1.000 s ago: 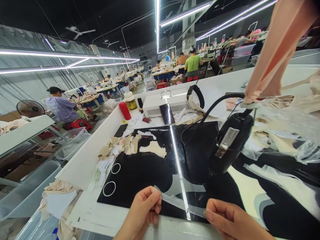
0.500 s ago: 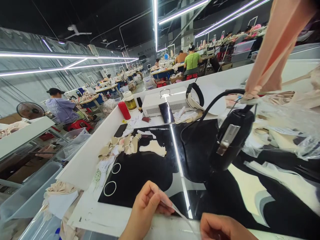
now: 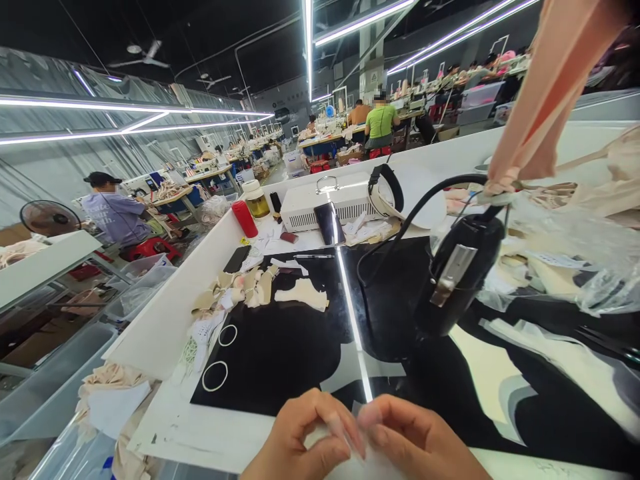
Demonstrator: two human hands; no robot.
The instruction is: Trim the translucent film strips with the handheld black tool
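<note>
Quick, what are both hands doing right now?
Left hand: fingers pinched on a thin clear strip.
Right hand: fingers pinched on the same strip.

The bottom edge cuts off the left hand [image 3: 300, 440] and right hand [image 3: 417, 443] at the wrists, their blurred fingertips [image 3: 350, 432] hide whatever they pinch, and the peach fabric [image 3: 550, 87] runs past the top edge.

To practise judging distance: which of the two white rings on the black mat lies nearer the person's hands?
The ring at the front-left corner of the mat, closest to the left hand; the other ring lies farther back, beside lace scraps.
</note>
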